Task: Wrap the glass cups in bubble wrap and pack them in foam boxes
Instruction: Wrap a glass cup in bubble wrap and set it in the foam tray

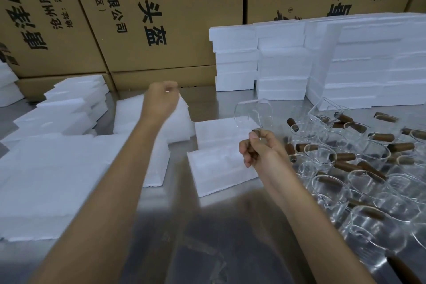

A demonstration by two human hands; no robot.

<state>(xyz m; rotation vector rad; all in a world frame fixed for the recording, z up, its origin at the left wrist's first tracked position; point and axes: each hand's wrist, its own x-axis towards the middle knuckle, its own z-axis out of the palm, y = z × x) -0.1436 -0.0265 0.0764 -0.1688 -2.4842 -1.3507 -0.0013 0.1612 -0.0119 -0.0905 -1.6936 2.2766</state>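
Observation:
My right hand (260, 150) grips the brown wooden handle of a clear glass cup (253, 112) and holds it in the air above an open foam box (221, 163) at the table's middle. My left hand (162, 99) reaches forward to the stack of white wrap sheets (178, 122), its fingers curled at the top sheet's far corner. Whether they pinch the sheet is hard to tell. Several more glass cups with wooden handles (359, 168) lie crowded on the right of the metal table.
Foam boxes are stacked high at the back right (345, 64). Foam lids and boxes lie in piles at the left (57, 157) and back left (76, 104). Large cardboard cartons (149, 18) form a wall behind the table. Bare steel tabletop (207, 237) shows near me.

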